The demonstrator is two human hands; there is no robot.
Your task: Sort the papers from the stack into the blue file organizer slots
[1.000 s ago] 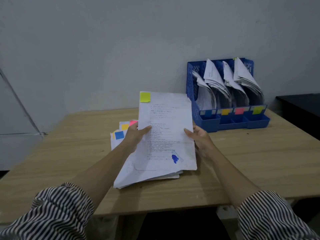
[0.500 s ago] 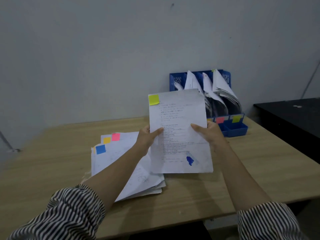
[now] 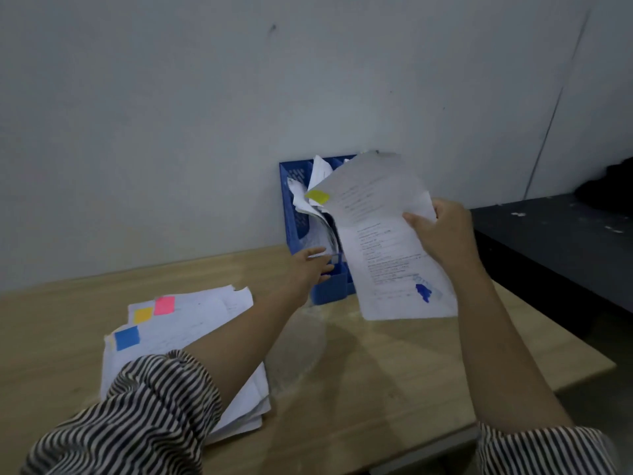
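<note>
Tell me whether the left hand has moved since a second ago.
Yes. The left hand has let go of the yellow-tagged sheet and reached forward to the blue file organizer, away from the paper stack.

Held sheet (image 3: 383,234) hides the organizer's (image 3: 294,200) right slots.

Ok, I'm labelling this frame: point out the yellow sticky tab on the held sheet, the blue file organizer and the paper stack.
yellow sticky tab (image 3: 318,196): head view, tab's middle.
blue file organizer (image 3: 294,200): head view, left side wall.
paper stack (image 3: 191,323): head view, top sheet.

Office: desk (image 3: 376,389), file organizer (image 3: 291,214), papers (image 3: 191,323)
</note>
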